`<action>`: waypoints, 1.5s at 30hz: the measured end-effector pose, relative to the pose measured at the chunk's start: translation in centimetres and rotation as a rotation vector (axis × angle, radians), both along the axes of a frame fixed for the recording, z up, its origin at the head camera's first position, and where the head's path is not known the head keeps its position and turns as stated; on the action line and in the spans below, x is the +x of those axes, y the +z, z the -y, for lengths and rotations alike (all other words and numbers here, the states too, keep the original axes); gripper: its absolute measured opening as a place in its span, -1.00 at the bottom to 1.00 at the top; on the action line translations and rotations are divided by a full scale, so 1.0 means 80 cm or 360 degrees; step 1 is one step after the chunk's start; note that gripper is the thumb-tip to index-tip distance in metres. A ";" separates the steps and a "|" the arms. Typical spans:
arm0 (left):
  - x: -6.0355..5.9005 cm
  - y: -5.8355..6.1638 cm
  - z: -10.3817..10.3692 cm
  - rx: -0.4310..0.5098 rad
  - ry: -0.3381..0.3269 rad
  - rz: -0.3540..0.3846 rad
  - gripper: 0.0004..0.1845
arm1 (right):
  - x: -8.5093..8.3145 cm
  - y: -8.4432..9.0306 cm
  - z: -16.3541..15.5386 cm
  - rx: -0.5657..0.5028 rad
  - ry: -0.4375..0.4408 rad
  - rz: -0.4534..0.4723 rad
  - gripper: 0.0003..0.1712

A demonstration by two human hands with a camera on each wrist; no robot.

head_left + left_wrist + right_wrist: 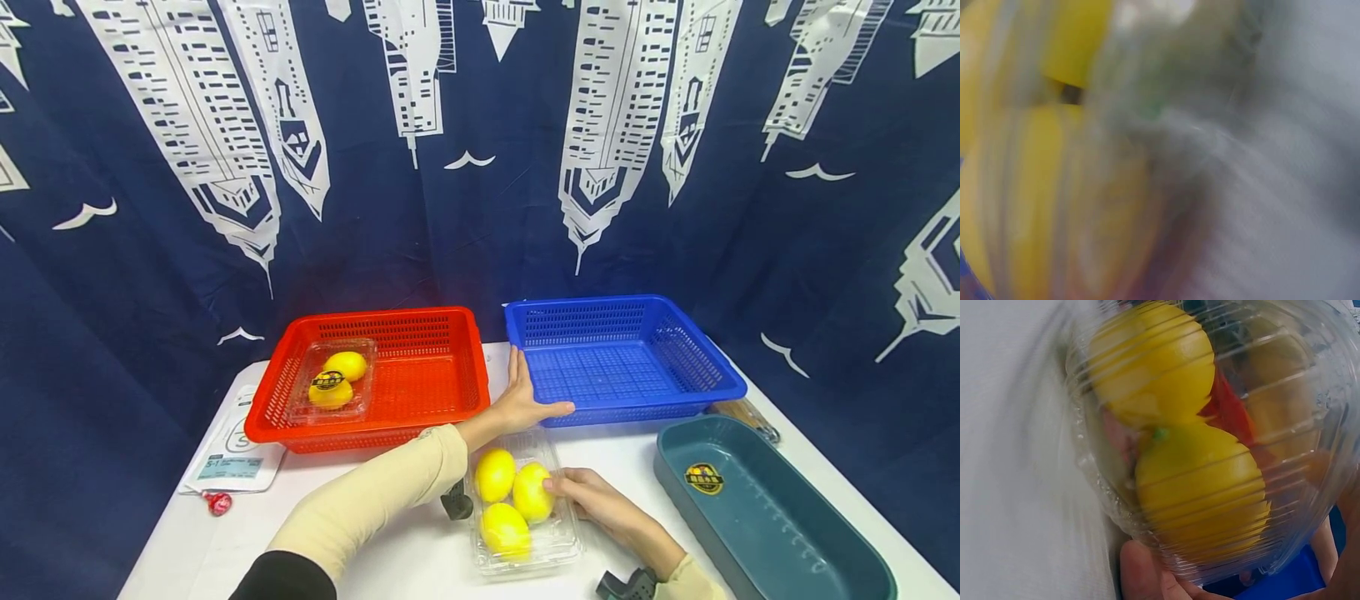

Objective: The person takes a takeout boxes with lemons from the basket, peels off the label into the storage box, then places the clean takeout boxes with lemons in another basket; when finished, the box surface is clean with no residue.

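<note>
A clear plastic clamshell box point(555, 546) with three yellow lemons point(506, 531) is in front of me, between my arms. My right hand point(600, 502) grips its right side, the thumb overlapping one lemon in the head view. Up close in the right wrist view, ribbed plastic covers the lemons point(1200, 487), and fingers point(1138, 569) curl at the box's edge. Beyond the far end of the box, my left hand point(519, 404) is spread with fingers straight, overlapping the near-left corner of the blue basket point(637, 412). Motion blurs the left wrist view.
A red basket point(420, 433) at left holds another clear box point(300, 406) with two lemons. A teal tray point(780, 500) stands at right. Near the left edge are a white packet point(258, 467) and a red lollipop point(218, 502). A patterned navy curtain point(480, 217) hangs behind.
</note>
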State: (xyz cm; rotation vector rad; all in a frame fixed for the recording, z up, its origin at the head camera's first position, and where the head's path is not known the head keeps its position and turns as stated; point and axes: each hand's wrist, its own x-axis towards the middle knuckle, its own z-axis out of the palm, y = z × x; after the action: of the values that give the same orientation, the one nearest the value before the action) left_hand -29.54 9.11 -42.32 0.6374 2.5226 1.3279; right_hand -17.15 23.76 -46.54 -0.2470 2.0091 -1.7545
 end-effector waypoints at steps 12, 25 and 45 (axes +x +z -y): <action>0.003 -0.008 0.000 0.0143 0.0045 -0.0022 0.35 | 0.006 0.004 -0.018 -0.0043 -0.0018 -0.0035 -0.49; 0.006 -0.011 -0.006 0.0198 0.0107 -0.0059 0.34 | 0.023 0.010 -0.040 -0.0069 -0.0075 -0.0042 -0.45; 0.003 -0.019 -0.007 0.0308 0.0140 -0.0088 0.36 | 0.059 0.066 -0.077 0.0238 -0.0136 -0.0041 -0.41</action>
State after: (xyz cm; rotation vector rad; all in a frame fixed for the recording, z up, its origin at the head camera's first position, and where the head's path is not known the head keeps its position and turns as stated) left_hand -29.32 9.65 -43.83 0.6142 2.5112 1.6212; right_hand -12.41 29.91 -41.23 -0.1379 2.1869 -1.6480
